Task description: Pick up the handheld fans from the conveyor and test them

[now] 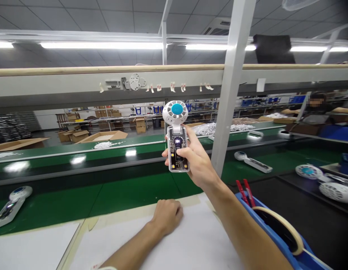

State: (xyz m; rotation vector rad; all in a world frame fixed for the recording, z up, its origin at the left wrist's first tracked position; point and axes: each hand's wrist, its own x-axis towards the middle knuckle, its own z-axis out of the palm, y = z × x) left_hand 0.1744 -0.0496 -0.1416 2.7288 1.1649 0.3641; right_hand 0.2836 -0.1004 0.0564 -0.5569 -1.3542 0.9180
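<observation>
The right hand grips a handheld fan upright; the left hand lies fisted, fingertips hidden.

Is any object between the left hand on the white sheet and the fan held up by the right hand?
Nothing visible is. The right hand grips the white handheld fan with blue hub and clear plastic handle in open air, above the fisted left hand.

A factory assembly line: green conveyor belts carry handheld fans, cardboard boxes stand beyond, strip lights overhead.
</observation>
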